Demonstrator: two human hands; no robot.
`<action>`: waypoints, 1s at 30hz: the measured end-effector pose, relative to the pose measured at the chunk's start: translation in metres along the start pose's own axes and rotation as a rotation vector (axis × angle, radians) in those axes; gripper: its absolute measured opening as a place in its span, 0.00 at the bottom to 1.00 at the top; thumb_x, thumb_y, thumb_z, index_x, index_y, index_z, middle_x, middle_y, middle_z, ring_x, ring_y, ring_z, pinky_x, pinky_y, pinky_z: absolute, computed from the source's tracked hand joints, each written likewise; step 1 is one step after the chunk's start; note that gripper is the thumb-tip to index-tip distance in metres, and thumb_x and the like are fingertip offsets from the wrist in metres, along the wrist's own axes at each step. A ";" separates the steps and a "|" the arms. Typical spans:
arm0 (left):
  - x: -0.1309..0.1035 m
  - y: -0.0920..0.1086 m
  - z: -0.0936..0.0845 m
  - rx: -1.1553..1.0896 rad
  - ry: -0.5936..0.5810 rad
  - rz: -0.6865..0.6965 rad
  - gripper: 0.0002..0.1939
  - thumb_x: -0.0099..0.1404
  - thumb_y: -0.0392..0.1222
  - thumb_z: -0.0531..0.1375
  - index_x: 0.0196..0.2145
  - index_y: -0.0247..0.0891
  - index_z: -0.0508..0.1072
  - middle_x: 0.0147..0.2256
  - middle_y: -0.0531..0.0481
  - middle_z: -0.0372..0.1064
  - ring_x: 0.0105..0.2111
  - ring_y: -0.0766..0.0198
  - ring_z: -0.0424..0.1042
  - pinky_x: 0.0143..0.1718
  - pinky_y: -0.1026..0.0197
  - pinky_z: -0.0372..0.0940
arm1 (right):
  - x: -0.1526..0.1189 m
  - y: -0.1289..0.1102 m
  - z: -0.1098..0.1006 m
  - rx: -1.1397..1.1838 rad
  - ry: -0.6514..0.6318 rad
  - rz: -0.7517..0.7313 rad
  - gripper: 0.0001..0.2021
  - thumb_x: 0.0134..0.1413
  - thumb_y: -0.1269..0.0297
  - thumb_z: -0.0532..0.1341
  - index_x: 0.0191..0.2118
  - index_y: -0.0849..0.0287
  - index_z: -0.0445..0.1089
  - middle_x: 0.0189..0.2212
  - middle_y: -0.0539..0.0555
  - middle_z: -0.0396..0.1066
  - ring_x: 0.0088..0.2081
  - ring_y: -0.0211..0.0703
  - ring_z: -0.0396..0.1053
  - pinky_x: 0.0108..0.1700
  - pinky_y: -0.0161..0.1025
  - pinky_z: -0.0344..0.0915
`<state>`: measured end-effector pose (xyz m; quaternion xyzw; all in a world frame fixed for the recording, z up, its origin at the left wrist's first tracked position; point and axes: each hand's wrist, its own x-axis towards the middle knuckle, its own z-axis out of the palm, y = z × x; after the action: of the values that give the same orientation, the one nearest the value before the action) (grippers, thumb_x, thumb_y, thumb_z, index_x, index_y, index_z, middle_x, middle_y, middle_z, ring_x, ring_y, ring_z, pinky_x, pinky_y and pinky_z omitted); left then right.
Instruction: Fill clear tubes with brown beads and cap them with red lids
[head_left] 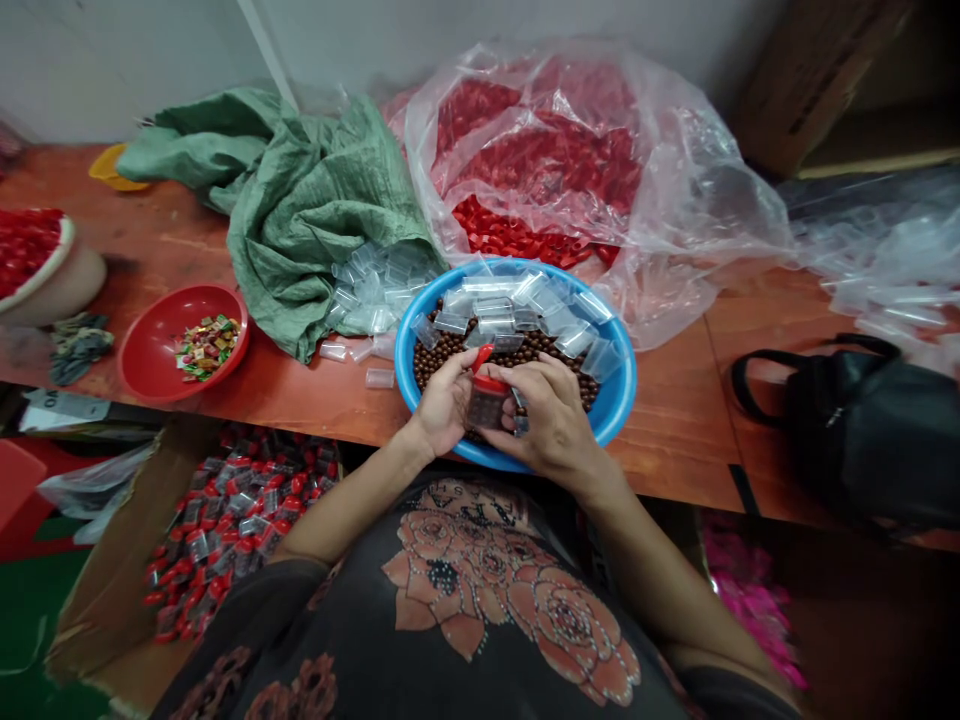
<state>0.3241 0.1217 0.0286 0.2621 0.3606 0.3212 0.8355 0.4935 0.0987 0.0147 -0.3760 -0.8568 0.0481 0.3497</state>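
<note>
At the near left, an open carton (112, 575) below the surface (675, 440) holds many red-capped containers (240, 510). The left hand (441, 408) and right hand (553, 420) meet over the near part of a blue basin (626, 400); the fingers of both grip a small clear container (487, 408) with a red cap (484, 362) at its top. Whether the cap is fully seated is unclear. In the basin, clear tubes (495, 308) lie on brown balls (536, 345). To its left are loose tubes (380, 378) and a red bowl (139, 350) of small wrapped pieces (208, 348); a black bag (877, 430) is at right. Farther back are a green cloth (300, 200) and, right of it, a clear bag (697, 190) of red pieces (525, 150).
</note>
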 end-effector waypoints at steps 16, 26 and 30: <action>0.008 -0.007 0.016 -0.236 0.154 -0.002 0.20 0.68 0.56 0.50 0.31 0.37 0.69 0.18 0.55 0.62 0.15 0.70 0.61 0.28 0.60 0.71 | 0.008 0.010 0.002 0.020 -0.101 0.069 0.35 0.51 0.53 0.66 0.62 0.54 0.55 0.53 0.63 0.63 0.55 0.61 0.62 0.58 0.59 0.63; 0.009 0.001 0.015 -0.192 0.108 0.019 0.36 0.69 0.69 0.43 0.40 0.33 0.73 0.25 0.46 0.72 0.25 0.63 0.74 0.29 0.61 0.70 | 0.016 0.013 0.000 0.016 -0.080 0.111 0.31 0.49 0.50 0.67 0.56 0.58 0.62 0.49 0.62 0.68 0.50 0.58 0.67 0.54 0.55 0.66; 0.007 0.001 0.016 -0.117 0.107 0.073 0.28 0.71 0.60 0.48 0.30 0.33 0.71 0.19 0.50 0.66 0.16 0.69 0.65 0.21 0.65 0.64 | 0.019 0.016 -0.001 -0.041 -0.032 0.043 0.31 0.48 0.50 0.67 0.56 0.59 0.62 0.48 0.64 0.69 0.50 0.59 0.67 0.52 0.56 0.66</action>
<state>0.3404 0.1242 0.0355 0.2082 0.3756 0.3858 0.8165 0.4945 0.1226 0.0207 -0.4007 -0.8547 0.0441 0.3271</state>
